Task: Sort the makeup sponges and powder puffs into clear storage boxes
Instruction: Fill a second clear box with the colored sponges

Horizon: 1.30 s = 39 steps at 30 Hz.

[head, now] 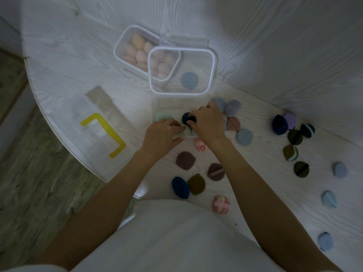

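A: Where's the navy puff [186, 117]?

B: Under the right fingertips, pale mint puff [186, 130] just below it, touching the left fingertips.

A: Boxes?

B: Clear box [211, 73] well beyond the fingers, open, one blue puff [189, 80] flat inside. Peach sponges [140, 54] fill the box [119, 44] behind it. Loose puffs lie scattered right of the fingers.

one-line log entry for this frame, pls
left hand: pinches mint puff | right hand: grips navy sponge | near box: one blue puff
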Each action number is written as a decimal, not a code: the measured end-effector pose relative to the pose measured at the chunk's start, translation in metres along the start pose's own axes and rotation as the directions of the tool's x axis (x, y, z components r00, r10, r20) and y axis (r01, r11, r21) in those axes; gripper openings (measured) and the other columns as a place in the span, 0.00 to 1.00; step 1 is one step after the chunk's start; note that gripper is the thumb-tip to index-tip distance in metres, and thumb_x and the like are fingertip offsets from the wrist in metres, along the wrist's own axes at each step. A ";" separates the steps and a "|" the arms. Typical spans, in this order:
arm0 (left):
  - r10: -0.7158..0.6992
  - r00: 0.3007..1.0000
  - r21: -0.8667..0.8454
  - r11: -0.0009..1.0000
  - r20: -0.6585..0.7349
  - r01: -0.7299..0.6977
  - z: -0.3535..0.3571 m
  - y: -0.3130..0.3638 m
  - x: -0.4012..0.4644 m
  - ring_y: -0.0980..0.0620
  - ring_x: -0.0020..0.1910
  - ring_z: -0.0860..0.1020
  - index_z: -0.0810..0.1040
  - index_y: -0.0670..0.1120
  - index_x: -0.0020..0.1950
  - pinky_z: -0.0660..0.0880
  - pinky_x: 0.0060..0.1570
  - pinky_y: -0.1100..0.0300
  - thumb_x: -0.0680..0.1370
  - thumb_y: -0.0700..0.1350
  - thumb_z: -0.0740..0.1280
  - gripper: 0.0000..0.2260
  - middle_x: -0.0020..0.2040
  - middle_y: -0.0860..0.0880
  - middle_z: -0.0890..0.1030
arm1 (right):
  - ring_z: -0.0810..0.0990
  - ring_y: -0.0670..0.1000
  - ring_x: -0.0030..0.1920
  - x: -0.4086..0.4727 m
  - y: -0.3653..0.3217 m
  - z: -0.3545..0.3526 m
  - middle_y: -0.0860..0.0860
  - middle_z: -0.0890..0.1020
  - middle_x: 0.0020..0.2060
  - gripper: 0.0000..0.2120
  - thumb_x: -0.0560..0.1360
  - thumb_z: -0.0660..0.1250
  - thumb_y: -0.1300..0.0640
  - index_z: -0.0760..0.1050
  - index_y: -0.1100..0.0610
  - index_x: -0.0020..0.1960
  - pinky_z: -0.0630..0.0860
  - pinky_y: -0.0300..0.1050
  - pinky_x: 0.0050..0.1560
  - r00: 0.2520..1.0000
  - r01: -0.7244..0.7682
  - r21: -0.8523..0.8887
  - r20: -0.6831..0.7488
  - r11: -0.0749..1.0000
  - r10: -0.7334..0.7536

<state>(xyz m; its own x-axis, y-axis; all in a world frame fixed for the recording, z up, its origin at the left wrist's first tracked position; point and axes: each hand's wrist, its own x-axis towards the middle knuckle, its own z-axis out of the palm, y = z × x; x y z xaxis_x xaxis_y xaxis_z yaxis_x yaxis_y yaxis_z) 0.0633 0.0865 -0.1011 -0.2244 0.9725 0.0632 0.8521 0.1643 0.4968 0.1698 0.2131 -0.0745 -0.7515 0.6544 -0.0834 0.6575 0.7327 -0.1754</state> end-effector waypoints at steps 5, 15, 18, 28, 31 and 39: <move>-0.027 1.000 -0.029 0.999 0.012 0.028 -0.001 0.002 0.001 0.45 0.46 0.79 0.78 0.44 0.59 0.75 0.41 0.54 0.69 0.49 0.74 0.21 0.54 0.46 0.80 | 0.69 0.55 0.50 -0.005 -0.003 0.001 0.53 0.81 0.43 0.12 0.76 0.62 0.52 0.81 0.58 0.51 0.57 0.43 0.45 1.000 -0.009 0.045 -0.001 0.999 0.009; -0.028 0.966 0.084 0.996 0.258 0.007 0.002 0.009 0.018 0.47 0.57 0.75 0.59 0.49 0.75 0.72 0.48 0.55 0.71 0.58 0.69 0.36 0.68 0.49 0.70 | 0.77 0.50 0.50 -0.042 0.045 -0.044 0.52 0.79 0.53 0.13 0.79 0.60 0.58 0.74 0.59 0.62 0.70 0.34 0.51 0.968 -0.204 0.656 0.026 0.726 0.248; -0.013 0.959 0.093 0.996 0.284 -0.014 0.004 0.020 0.020 0.49 0.59 0.73 0.59 0.50 0.75 0.71 0.51 0.57 0.73 0.57 0.68 0.34 0.68 0.50 0.70 | 0.77 0.56 0.50 -0.069 0.098 -0.036 0.57 0.80 0.51 0.11 0.78 0.59 0.60 0.76 0.60 0.57 0.72 0.46 0.52 0.889 -0.284 0.519 -0.173 0.807 0.424; 0.011 0.974 0.125 0.991 0.226 -0.040 0.011 0.034 0.019 0.47 0.55 0.77 0.64 0.50 0.73 0.73 0.46 0.56 0.72 0.55 0.70 0.32 0.65 0.49 0.73 | 0.72 0.59 0.58 -0.075 0.208 -0.013 0.62 0.75 0.58 0.12 0.80 0.57 0.58 0.73 0.64 0.57 0.71 0.51 0.51 0.784 -0.607 0.127 -0.070 0.785 0.617; -0.010 0.977 0.095 0.995 0.211 -0.010 0.009 0.038 0.019 0.47 0.55 0.77 0.64 0.49 0.73 0.72 0.48 0.56 0.71 0.54 0.71 0.32 0.64 0.49 0.74 | 0.71 0.59 0.59 -0.081 0.206 -0.011 0.62 0.73 0.60 0.18 0.77 0.62 0.56 0.67 0.65 0.63 0.70 0.51 0.57 0.749 -0.638 0.145 -0.113 0.756 0.653; -0.043 0.974 0.122 0.992 0.223 0.016 0.002 0.042 0.015 0.49 0.58 0.75 0.62 0.50 0.74 0.71 0.51 0.56 0.72 0.55 0.70 0.33 0.65 0.50 0.74 | 0.74 0.48 0.49 -0.081 0.088 -0.038 0.55 0.73 0.53 0.17 0.68 0.72 0.61 0.71 0.58 0.54 0.74 0.39 0.51 0.843 -0.289 0.824 -0.022 0.487 0.537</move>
<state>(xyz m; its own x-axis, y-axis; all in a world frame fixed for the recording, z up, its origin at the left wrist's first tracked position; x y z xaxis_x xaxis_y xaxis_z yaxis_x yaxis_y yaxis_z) 0.0968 0.1087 -0.0806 -0.1498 0.9768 -0.1529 0.8996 0.1988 0.3888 0.2901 0.2317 -0.0460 -0.2791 0.9495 -0.1430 0.4931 0.0139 -0.8698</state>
